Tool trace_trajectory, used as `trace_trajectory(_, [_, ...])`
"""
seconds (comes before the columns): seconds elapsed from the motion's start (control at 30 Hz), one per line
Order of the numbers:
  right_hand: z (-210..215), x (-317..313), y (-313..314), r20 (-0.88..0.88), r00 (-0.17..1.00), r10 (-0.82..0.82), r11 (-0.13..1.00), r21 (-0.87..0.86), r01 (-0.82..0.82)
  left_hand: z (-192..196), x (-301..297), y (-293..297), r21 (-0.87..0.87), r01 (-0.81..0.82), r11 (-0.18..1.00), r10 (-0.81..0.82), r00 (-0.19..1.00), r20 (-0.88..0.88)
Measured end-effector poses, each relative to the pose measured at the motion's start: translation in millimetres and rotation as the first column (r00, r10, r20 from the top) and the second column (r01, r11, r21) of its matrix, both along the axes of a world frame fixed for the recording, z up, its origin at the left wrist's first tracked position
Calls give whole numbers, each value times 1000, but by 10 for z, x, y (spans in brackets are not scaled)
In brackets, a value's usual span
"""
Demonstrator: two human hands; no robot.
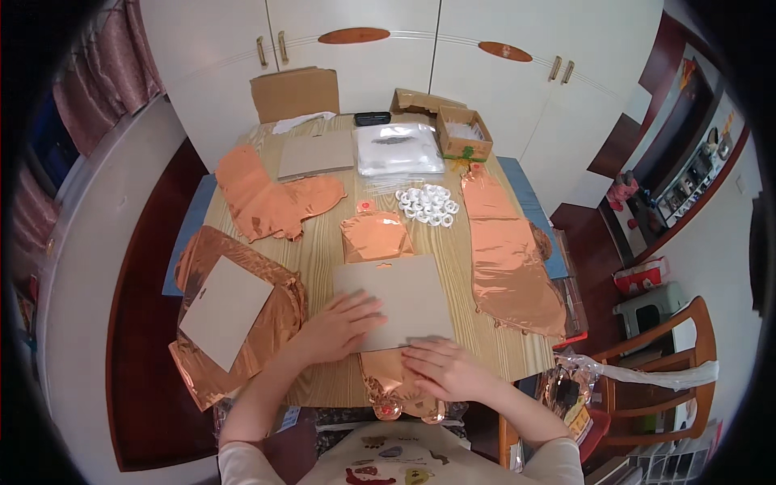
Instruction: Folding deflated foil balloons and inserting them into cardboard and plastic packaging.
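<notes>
1. While the person is leaning over the wooden desk (323, 259), a flat grey cardboard sheet (402, 295) is lying at the near middle of it, covering most of a copper foil balloon (396, 386) whose crinkled end is sticking out past the near edge of the sheet and over the desk edge.
2. At the far left, a second cardboard piece (225, 311) is resting on a spread foil sheet (271, 323), well apart from both hands.
3. The left hand (339, 326) is lying flat on the near left corner of the cardboard sheet, fingers spread and pressing down; it is gripping nothing.
4. The right hand (442, 370) is resting just beside it at the sheet's near edge, fingers loosely extended over the foil balloon where it is emerging; it is touching the foil, not clamping it.
5. Judging from this, the pressing is going best with the left palm holding the sheet square and still, and the right hand smoothing the foil outward so no crease is being trapped.
6. Beyond the sheet, a folded foil piece (374, 236) and a cluster of white rings (428, 204) are sitting near mid-desk.
7. To the right, a long foil balloon (505, 259) is lying along the desk edge.
</notes>
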State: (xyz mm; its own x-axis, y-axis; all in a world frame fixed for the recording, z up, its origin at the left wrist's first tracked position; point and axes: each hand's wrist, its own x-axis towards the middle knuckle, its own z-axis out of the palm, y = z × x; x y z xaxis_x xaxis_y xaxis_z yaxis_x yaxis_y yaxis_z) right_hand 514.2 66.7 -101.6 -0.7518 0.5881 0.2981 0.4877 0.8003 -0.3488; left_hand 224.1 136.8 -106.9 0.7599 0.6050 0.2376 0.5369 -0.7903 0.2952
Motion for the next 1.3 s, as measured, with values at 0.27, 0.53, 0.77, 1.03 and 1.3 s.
trace_trajectory(0.27, [-144,136,-186,162,983,-90,995,-27,95,-258,108,200,-43,-134,990,126,981,-147])
trace_trajectory(0.53, [-137,168,-390,164,984,-67,993,-80,81,-229,111,64,-27,-84,996,78,983,-169])
trace_trajectory(0.77, [-85,218,-702,162,985,-62,991,-103,80,-192,181,-256,33,-43,999,48,982,-183])
trace_trajectory(1.03, [13,428,-416,261,964,-56,998,-18,63,-197,197,-213,86,-61,994,75,982,-175])
trace_trajectory(1.3, [76,571,-301,250,968,11,986,-162,30,91,-128,-638,-123,-16,992,-15,969,-248])
